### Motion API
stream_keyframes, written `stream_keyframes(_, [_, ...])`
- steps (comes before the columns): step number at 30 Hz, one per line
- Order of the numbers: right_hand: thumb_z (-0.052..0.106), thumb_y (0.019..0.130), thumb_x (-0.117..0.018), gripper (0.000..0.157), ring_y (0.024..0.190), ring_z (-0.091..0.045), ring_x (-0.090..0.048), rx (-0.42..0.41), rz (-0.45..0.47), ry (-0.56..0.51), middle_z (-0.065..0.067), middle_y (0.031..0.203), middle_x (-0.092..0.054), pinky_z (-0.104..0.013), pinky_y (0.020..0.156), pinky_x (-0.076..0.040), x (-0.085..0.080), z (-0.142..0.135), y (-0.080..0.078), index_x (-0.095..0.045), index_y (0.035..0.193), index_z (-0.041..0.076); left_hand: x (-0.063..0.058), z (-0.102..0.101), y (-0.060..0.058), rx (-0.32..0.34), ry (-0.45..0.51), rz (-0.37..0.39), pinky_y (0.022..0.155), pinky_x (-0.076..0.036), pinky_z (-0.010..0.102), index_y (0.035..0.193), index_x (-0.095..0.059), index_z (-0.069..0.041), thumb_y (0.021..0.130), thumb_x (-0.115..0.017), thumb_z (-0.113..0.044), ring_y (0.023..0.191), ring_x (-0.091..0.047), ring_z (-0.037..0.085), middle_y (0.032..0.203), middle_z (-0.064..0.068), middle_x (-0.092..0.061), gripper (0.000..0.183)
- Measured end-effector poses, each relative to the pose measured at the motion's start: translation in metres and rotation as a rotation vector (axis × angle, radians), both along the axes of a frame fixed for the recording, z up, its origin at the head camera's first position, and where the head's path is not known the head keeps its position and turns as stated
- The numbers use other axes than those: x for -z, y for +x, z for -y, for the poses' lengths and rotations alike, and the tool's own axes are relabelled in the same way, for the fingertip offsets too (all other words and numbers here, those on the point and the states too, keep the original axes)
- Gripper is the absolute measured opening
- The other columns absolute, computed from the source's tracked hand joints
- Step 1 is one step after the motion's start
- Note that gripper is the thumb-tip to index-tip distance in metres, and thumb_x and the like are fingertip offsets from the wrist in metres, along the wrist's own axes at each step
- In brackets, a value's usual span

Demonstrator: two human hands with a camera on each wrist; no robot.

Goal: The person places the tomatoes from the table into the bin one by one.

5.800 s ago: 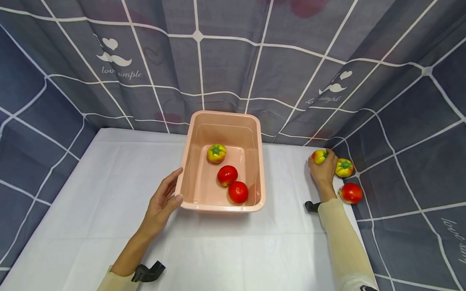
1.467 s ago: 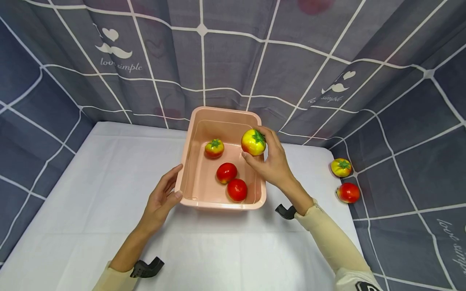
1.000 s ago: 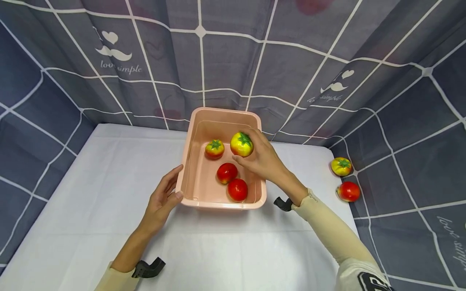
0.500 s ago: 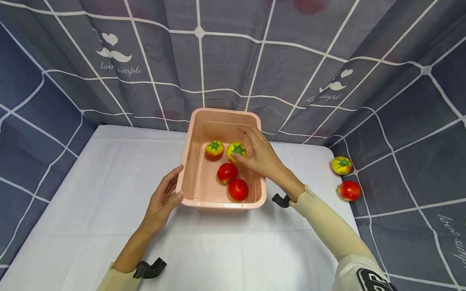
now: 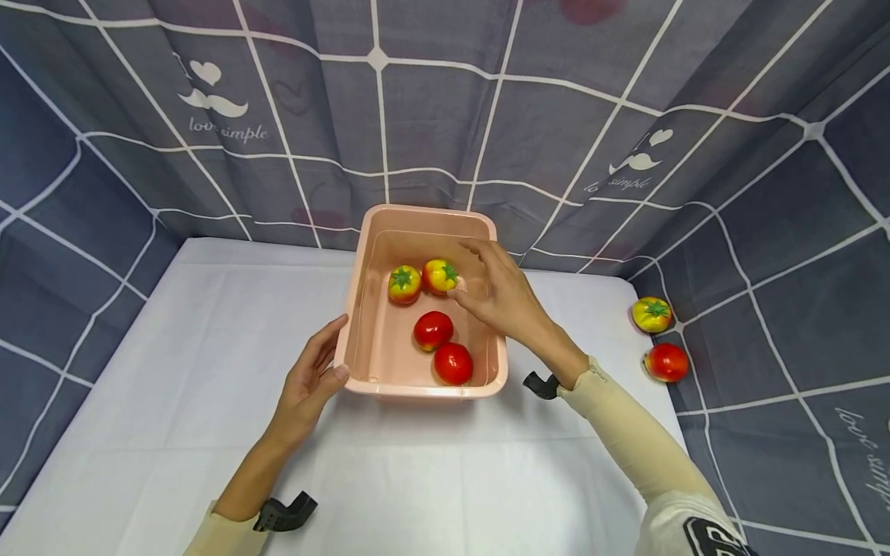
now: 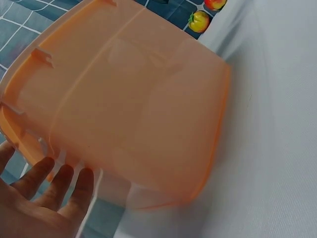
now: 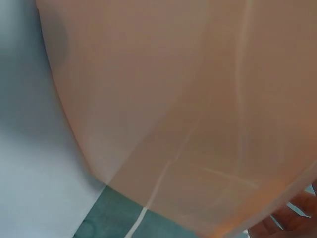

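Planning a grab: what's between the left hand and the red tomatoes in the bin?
The head view shows the peach bin's left wall, then bare bin floor.

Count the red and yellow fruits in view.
6. In the pink tub: two yellow-red ones toward the far end, two red ones nearer. At the white table's right edge: a mostly yellow one, a red one. The right hand could hide another.

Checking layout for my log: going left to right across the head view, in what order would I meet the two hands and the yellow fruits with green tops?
Left hand → leftmost yellow fruit → middle yellow fruit → right hand → rightmost yellow fruit.
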State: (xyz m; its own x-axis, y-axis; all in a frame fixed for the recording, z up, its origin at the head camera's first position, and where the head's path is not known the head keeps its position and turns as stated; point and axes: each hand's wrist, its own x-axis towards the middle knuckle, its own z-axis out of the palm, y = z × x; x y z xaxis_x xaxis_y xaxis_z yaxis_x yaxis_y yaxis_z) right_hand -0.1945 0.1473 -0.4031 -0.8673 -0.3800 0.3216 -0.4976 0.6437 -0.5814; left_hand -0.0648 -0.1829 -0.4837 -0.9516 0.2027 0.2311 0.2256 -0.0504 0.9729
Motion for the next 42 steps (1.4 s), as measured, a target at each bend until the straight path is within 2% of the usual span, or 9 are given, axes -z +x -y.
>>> stream_keyframes(7, [0.03, 0.091, -0.086, 0.07, 0.125, -0.032, -0.062, 0.048, -0.066, -0.074, -0.012, 0.141, -0.064, -0.053, 0.11, -0.052, 0.002, -0.019, 0.002, -0.055, 0.152, 0.012, 0.001, 0.0, -0.001, 0.0, 0.001, 0.0, 0.121, -0.043, 0.016, 0.17, -0.033, -0.017, 0.104, -0.053, 0.006, 0.154, -0.044, 0.013, 0.171, 0.014, -0.037, 0.072])
stream_keyframes(11, [0.028, 0.094, -0.084, 0.065, 0.131, -0.031, -0.063, 0.082, -0.101, -0.131, -0.013, 0.145, -0.064, -0.054, 0.116, -0.051, 0.005, -0.034, 0.005, -0.056, 0.15, 0.011, -0.001, 0.0, -0.001, -0.001, -0.001, -0.002, 0.121, -0.043, 0.016, 0.17, -0.033, -0.017, 0.104, -0.053, 0.006, 0.154, -0.044, 0.013, 0.17, 0.014, -0.037, 0.072])
stream_keyframes(18, [0.017, 0.096, -0.079, 0.055, 0.132, -0.035, -0.063, 0.18, -0.152, -0.226, -0.015, 0.141, -0.065, -0.053, 0.116, -0.051, 0.014, -0.065, 0.007, -0.059, 0.147, 0.009, -0.003, -0.001, 0.001, -0.003, -0.009, -0.004, 0.121, -0.043, 0.015, 0.17, -0.033, -0.017, 0.104, -0.054, 0.005, 0.154, -0.044, 0.013, 0.171, 0.014, -0.036, 0.072])
stream_keyframes(22, [0.016, 0.097, -0.078, 0.054, 0.135, -0.033, -0.061, 0.237, -0.153, -0.241, -0.016, 0.143, -0.064, -0.047, 0.117, -0.05, 0.023, -0.083, 0.006, -0.059, 0.146, 0.004, -0.003, -0.001, 0.001, -0.002, -0.006, -0.009, 0.121, -0.043, 0.015, 0.17, -0.032, -0.017, 0.104, -0.054, 0.005, 0.154, -0.043, 0.013, 0.172, 0.014, -0.035, 0.072])
stream_keyframes(25, [0.015, 0.097, -0.078, 0.054, 0.135, -0.033, -0.06, 0.285, -0.155, -0.24, -0.017, 0.144, -0.063, -0.038, 0.117, -0.049, 0.033, -0.098, 0.005, -0.058, 0.145, 0.001, -0.002, -0.001, 0.0, 0.0, -0.003, -0.01, 0.12, -0.043, 0.015, 0.17, -0.032, -0.016, 0.105, -0.053, 0.005, 0.154, -0.043, 0.013, 0.172, 0.015, -0.035, 0.072])
stream_keyframes(30, [0.014, 0.095, -0.08, 0.057, 0.132, -0.035, -0.06, 0.398, -0.162, -0.241, -0.02, 0.141, -0.063, -0.027, 0.116, -0.046, 0.05, -0.125, 0.002, -0.058, 0.145, 0.001, -0.001, 0.0, 0.0, 0.002, -0.008, -0.01, 0.12, -0.044, 0.015, 0.17, -0.031, -0.016, 0.105, -0.053, 0.005, 0.154, -0.044, 0.013, 0.17, 0.015, -0.037, 0.072])
stream_keyframes(32, [0.015, 0.094, -0.081, 0.058, 0.133, -0.035, -0.06, 0.449, -0.159, -0.239, -0.021, 0.141, -0.063, -0.031, 0.117, -0.047, 0.056, -0.135, 0.001, -0.058, 0.146, 0.002, 0.0, 0.0, 0.001, 0.001, -0.011, -0.005, 0.119, -0.044, 0.015, 0.17, -0.032, -0.017, 0.105, -0.053, 0.005, 0.153, -0.045, 0.013, 0.17, 0.014, -0.038, 0.072])
stream_keyframes(37, [0.016, 0.094, -0.08, 0.06, 0.137, -0.037, -0.056, 0.554, -0.136, -0.242, -0.023, 0.144, -0.059, -0.05, 0.119, -0.044, 0.071, -0.161, 0.0, -0.057, 0.147, 0.001, 0.0, 0.001, 0.003, -0.002, -0.008, -0.009, 0.119, -0.044, 0.015, 0.17, -0.032, -0.016, 0.104, -0.053, 0.006, 0.152, -0.045, 0.013, 0.169, 0.014, -0.038, 0.072])
stream_keyframes(42, [0.018, 0.095, -0.078, 0.061, 0.139, -0.041, -0.05, 0.668, -0.096, -0.224, -0.025, 0.147, -0.055, -0.054, 0.12, -0.039, 0.078, -0.189, -0.001, -0.054, 0.149, 0.002, -0.001, -0.001, 0.002, 0.001, -0.004, -0.012, 0.119, -0.044, 0.015, 0.17, -0.032, -0.016, 0.105, -0.053, 0.005, 0.152, -0.045, 0.013, 0.169, 0.014, -0.038, 0.072])
